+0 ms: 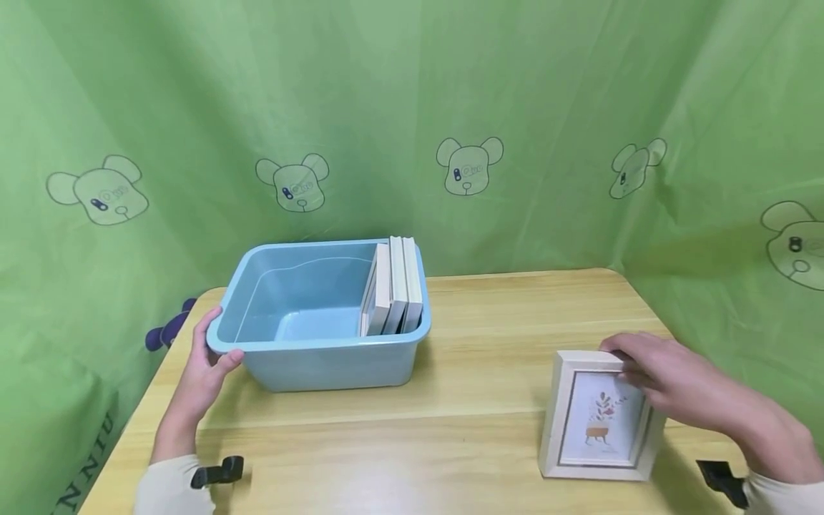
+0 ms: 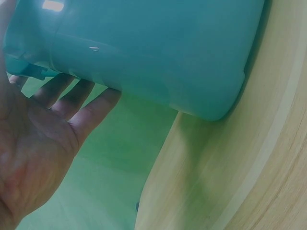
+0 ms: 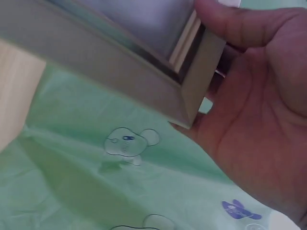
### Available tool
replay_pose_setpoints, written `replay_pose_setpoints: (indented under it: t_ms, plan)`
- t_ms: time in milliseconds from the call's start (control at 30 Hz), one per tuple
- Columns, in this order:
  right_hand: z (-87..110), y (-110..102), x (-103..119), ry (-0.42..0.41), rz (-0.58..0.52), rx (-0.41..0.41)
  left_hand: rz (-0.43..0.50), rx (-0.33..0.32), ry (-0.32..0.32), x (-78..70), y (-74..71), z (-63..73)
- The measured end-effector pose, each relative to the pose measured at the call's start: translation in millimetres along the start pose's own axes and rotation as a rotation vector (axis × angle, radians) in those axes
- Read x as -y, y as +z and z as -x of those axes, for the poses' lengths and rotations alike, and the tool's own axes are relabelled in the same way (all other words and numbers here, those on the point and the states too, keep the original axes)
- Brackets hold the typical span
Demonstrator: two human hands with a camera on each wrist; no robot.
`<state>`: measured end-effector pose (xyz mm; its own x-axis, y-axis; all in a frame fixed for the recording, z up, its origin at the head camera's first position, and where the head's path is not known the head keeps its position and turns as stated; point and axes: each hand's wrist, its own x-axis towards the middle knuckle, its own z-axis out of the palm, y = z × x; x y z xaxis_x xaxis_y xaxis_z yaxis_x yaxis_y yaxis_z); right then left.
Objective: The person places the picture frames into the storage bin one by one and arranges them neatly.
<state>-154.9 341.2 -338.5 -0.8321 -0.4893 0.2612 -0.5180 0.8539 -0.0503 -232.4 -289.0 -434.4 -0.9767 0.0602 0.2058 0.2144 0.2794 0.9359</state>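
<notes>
A light blue plastic basin (image 1: 328,365) stands at the back left of the table, with several pale picture frames (image 1: 398,286) upright along its right inner wall. My left hand (image 1: 202,372) grips the basin's front left corner, thumb at the front and fingers along the left side. In the left wrist view, fingers (image 2: 98,110) touch the basin's outer wall (image 2: 158,57). At the right, my right hand (image 1: 669,379) holds a cream picture frame (image 1: 605,415) with a plant print by its top right part. The right wrist view shows the thumb on the front of the frame (image 3: 105,72).
The wooden table (image 1: 412,458) extends between the basin and the held frame. A green curtain (image 1: 386,107) with bear heads hangs behind and at both sides. A dark purple shape (image 1: 169,331) shows beyond the table's left edge.
</notes>
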Motion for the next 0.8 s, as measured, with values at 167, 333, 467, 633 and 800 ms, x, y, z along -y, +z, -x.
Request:
replay_pose_setpoints:
  t_ms: [167, 333, 467, 633, 800]
  plan:
    - [2.0, -9.6, 6.9, -0.025, -0.081, 0.033, -0.017, 0.000, -0.004, 0.9, -0.1, -1.4]
    - [-0.7, -15.8, 15.3, -0.065, -0.102, 0.035, -0.016, 0.008, -0.005, 1.1, 0.2, -0.7]
    - [-6.1, -24.0, 22.2, -0.063, -0.100, 0.052, -0.012, 0.011, -0.001, 0.0, -0.5, -1.3]
    - [-15.8, -35.8, 30.6, -0.051, -0.153, 0.078, -0.015, 0.015, 0.005, -0.6, -1.2, -3.0]
    - [-27.7, -44.3, 38.0, -0.048, -0.170, 0.089, 0.008, 0.009, 0.012, -2.4, -1.8, -2.0]
